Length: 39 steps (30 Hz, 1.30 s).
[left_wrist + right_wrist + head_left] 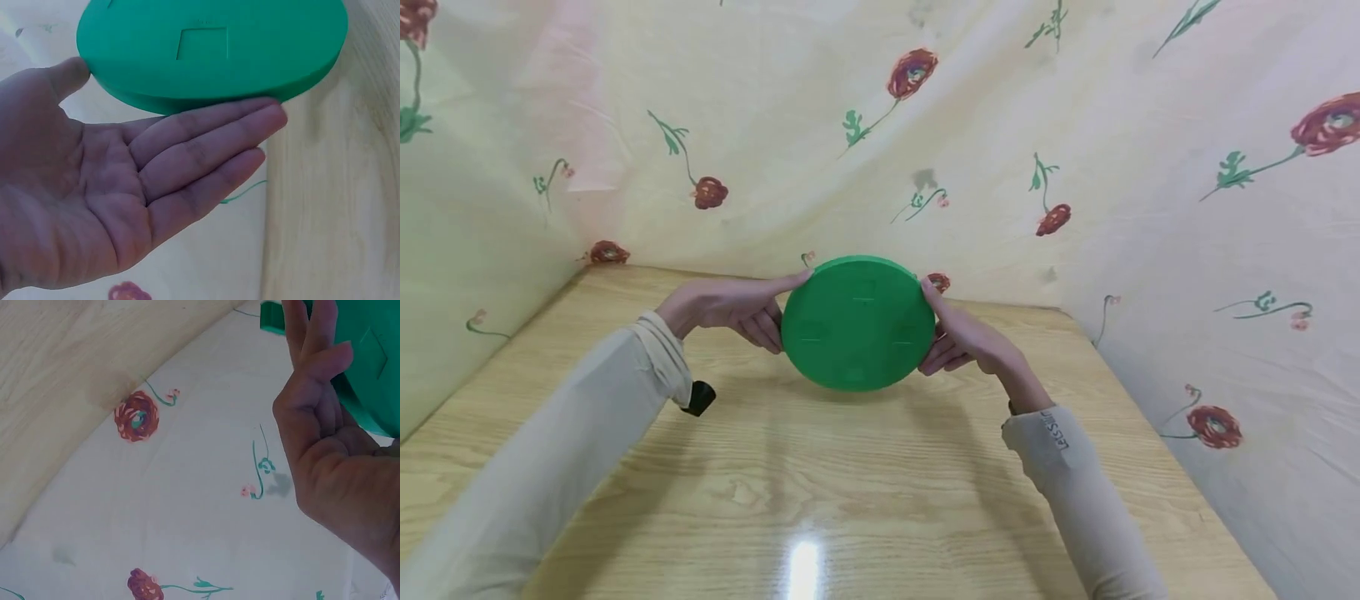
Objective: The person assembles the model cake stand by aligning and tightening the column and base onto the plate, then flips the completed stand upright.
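Both hands hold a green round plastic disc (857, 333) by opposite sides, tilted with a broad face toward the head camera. Faint rectangular outlines mark this face. My left hand (741, 308) grips the left side, thumb at the upper edge; in the left wrist view its fingers (200, 147) lie nearly straight along the rim. On the right side, my right hand (966, 333) has its thumb on the upper edge and its bent fingers against the rim. A short green block (272, 317) juts out beyond those fingers in the right wrist view.
A light wood-grain table (850, 483) lies below the disc. Pale cloth with red flowers (820, 125) hangs along the back and both sides. A small black piece (700, 398) shows beside the left cuff.
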Available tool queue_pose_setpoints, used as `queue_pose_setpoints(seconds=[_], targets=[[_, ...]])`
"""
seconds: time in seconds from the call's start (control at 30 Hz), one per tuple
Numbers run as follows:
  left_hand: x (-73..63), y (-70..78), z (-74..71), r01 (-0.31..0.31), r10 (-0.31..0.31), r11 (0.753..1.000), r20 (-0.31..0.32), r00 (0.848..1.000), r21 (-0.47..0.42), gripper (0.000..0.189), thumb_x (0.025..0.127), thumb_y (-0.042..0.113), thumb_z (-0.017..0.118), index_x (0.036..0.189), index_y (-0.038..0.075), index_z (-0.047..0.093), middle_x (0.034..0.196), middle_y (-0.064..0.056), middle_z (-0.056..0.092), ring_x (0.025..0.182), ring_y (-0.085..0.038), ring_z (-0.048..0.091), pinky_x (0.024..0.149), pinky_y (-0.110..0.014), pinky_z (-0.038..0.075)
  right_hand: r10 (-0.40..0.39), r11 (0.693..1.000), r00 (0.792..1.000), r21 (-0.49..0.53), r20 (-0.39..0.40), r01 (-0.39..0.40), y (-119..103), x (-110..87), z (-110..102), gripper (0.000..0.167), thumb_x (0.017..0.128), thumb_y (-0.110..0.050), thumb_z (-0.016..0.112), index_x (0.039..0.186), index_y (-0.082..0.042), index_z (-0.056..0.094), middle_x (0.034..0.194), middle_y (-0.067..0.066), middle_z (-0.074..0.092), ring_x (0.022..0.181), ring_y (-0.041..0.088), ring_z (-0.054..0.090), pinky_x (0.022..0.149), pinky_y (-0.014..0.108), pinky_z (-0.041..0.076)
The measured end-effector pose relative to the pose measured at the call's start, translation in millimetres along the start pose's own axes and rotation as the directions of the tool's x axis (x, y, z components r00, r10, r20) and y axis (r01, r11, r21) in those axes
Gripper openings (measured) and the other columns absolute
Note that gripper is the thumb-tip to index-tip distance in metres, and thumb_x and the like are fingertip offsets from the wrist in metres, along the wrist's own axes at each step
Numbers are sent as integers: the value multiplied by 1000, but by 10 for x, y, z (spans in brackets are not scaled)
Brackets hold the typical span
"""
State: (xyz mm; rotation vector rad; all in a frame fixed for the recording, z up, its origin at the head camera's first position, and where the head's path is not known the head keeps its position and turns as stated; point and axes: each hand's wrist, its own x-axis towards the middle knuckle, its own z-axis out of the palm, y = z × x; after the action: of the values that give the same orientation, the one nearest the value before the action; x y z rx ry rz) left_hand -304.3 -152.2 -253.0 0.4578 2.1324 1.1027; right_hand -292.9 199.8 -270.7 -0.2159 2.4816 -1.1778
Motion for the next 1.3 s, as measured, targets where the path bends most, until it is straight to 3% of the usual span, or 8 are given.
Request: queue_pose_setpoints(seconds=[0.2, 0.4, 0.8, 0.97, 1.3], targets=[[36, 83, 9, 49, -49, 998, -3, 999, 31, 99, 104, 72, 17, 127, -12, 66, 106, -21, 76, 99, -30, 75, 97, -44, 55, 14, 999, 1000, -30, 18, -13, -23, 8, -54, 104, 99, -79, 19, 110, 10, 71, 83, 20, 76, 77, 31, 77, 64, 33, 60], [58, 63, 41, 52, -52, 999, -42, 998, 2, 92, 108, 64, 18, 120, -12, 68, 99, -22, 76, 91, -30, 76, 91, -42, 58, 8, 1000, 1000, -15, -7, -8, 17, 17, -55, 98, 102, -75, 22, 106, 10, 72, 78, 20, 75, 72, 30, 76, 62, 35, 61], [136, -119, 154, -5, -3, 997, -112, 994, -73, 73, 110, 54, 33, 105, -8, 71, 85, -16, 76, 80, -27, 77, 87, -44, 60, 31, 999, 998, 46, -50, -28, 165, 74, 20, 73, 113, -49, 33, 83, 4, 73, 65, 12, 71, 55, 16, 70, 51, 26, 54], [196, -218, 176, -37, 22, 993, -130, 991, -111, 64, 114, 43, 29, 104, -8, 68, 80, -12, 75, 72, -19, 75, 86, -43, 60, 40, 997, 999, 73, -18, -38, 230, 121, 46, 67, 114, -45, 34, 84, 3, 71, 63, 8, 70, 52, 11, 66, 49, 23, 51], [320, -339, 183, -76, 40, 980, -191, 981, -185, 54, 115, 35, 33, 97, -5, 65, 72, -6, 70, 65, -14, 71, 76, -33, 61, 28, 991, 1000, 129, -7, -27, 277, 205, 60, 63, 114, -43, 37, 83, 2, 69, 62, 5, 68, 51, 8, 63, 49, 20, 50]])
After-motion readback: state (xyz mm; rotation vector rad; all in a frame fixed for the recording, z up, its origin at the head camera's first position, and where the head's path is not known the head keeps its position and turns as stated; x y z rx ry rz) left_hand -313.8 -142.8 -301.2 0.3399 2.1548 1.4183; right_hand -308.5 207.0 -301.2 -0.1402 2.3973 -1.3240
